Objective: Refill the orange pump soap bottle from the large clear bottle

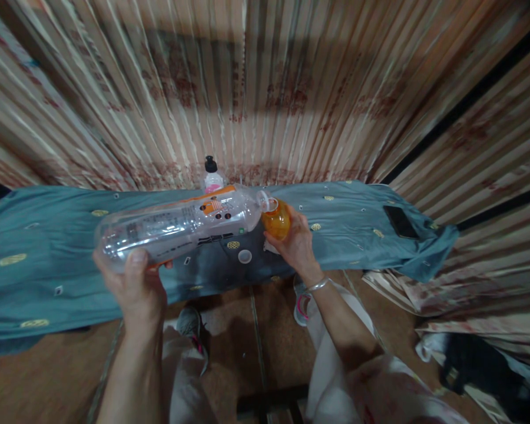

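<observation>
My left hand [135, 282] is wrapped round the base of a large clear plastic bottle [176, 227] with orange and black print. The bottle lies nearly level in the air, its neck pointing right. In my right hand [298, 241] is an amber see-through cup [277, 221], gripped from its right side. The bottle's open mouth meets the cup's rim; whether they touch I cannot tell. Any liquid inside the bottle is hard to make out. Below them a round white cap [244, 256] rests on the cloth. Something whitish beneath my right hand is mostly hidden.
A small clear bottle with a black top [211, 171] stands at the back edge. A dark phone [400, 222] lies at the right end of the teal cloth [344, 235] over the narrow table. Pleated curtains [265, 106] hang behind and to the right. Dark fabric [481, 365] lies lower right.
</observation>
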The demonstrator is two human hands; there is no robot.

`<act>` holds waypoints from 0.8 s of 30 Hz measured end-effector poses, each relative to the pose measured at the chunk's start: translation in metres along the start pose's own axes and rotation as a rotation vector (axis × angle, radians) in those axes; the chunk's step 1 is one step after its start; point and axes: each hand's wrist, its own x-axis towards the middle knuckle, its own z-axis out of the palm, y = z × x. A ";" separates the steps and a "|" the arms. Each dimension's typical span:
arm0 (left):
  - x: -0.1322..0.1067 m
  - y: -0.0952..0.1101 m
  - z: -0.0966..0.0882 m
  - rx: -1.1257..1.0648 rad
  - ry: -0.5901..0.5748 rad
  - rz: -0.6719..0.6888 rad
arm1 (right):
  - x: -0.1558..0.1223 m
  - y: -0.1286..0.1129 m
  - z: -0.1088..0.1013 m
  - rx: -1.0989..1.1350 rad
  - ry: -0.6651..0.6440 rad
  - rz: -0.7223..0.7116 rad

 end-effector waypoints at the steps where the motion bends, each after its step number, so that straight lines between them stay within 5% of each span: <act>1: 0.000 0.000 0.000 -0.007 0.005 -0.004 | 0.000 0.000 0.000 0.002 -0.003 0.003; 24: 0.000 0.001 0.001 -0.013 -0.010 -0.003 | 0.001 -0.001 -0.001 -0.005 0.011 -0.004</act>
